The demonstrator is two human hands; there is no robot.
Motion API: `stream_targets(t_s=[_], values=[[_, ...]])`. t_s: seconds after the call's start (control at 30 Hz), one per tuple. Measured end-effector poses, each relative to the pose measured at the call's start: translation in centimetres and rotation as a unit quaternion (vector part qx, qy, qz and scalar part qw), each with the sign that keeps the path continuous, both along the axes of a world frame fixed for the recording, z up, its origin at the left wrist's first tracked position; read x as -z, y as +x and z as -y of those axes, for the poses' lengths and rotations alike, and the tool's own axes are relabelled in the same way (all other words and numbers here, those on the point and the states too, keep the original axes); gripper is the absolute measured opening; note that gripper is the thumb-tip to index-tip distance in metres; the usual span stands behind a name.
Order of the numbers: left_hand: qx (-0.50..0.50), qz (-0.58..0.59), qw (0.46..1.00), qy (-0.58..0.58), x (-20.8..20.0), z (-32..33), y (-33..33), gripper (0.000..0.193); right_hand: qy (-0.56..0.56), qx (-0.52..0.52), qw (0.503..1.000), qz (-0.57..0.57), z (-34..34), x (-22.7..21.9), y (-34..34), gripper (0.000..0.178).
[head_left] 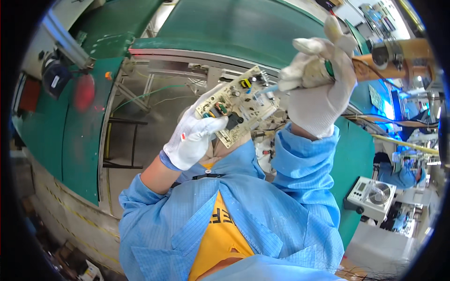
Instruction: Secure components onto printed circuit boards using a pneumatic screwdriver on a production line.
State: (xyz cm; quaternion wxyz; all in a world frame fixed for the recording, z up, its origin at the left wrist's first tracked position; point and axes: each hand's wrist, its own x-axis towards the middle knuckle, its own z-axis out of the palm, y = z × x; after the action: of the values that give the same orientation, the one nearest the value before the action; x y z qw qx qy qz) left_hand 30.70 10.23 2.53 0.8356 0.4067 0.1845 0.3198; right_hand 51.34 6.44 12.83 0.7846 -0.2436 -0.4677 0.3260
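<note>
A pale circuit board (243, 108) is tilted in front of my chest, carrying a yellow-wrapped transformer, black parts and small capacitors. My left hand (194, 136), in a white glove, is closed on its left edge, with the thumb over the component side. Above the board's right end, my right hand (321, 75) is gloved too, its fingers pinched together. From them a thin tool with a pale blue tip (268, 90) points down at the board's components; its tip is at or just above them. The tool's body is mostly hidden by the glove, and a bit of green shows between the fingers.
A green conveyor belt (220, 28) with a metal rail runs along the far side. Green work surfaces (84, 126) lie left and right. A white fan unit (372, 199) sits at right. An orange-tan pipe (403, 58) with a cable is beside my right hand.
</note>
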Motion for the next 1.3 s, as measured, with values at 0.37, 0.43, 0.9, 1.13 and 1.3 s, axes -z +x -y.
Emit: stream_targets(t_s=[0.37,0.43,0.9,1.13,1.3], values=[[0.042,-0.032,0.994,0.094,-0.9,1.3,2.5,0.058,0.038,-0.018,0.999,-0.003,-0.2,0.7,0.7,0.042],[0.038,-0.035,0.995,0.086,-1.2,1.4,2.3,0.058,0.04,-0.012,0.999,0.0,-0.3,0.7,0.5,0.04],[0.066,-0.032,0.997,0.012,-0.8,0.8,1.7,0.052,-0.051,0.191,0.979,0.049,-0.1,0.7,-0.3,0.045],[-0.083,-0.074,0.816,0.567,2.5,-0.8,0.2,0.038,-0.097,0.136,0.985,0.046,-0.4,1.7,0.5,0.046],[-0.095,-0.151,0.796,0.578,0.8,0.9,-0.7,0.044,-0.126,0.105,0.986,0.042,-0.6,2.3,1.4,0.047]])
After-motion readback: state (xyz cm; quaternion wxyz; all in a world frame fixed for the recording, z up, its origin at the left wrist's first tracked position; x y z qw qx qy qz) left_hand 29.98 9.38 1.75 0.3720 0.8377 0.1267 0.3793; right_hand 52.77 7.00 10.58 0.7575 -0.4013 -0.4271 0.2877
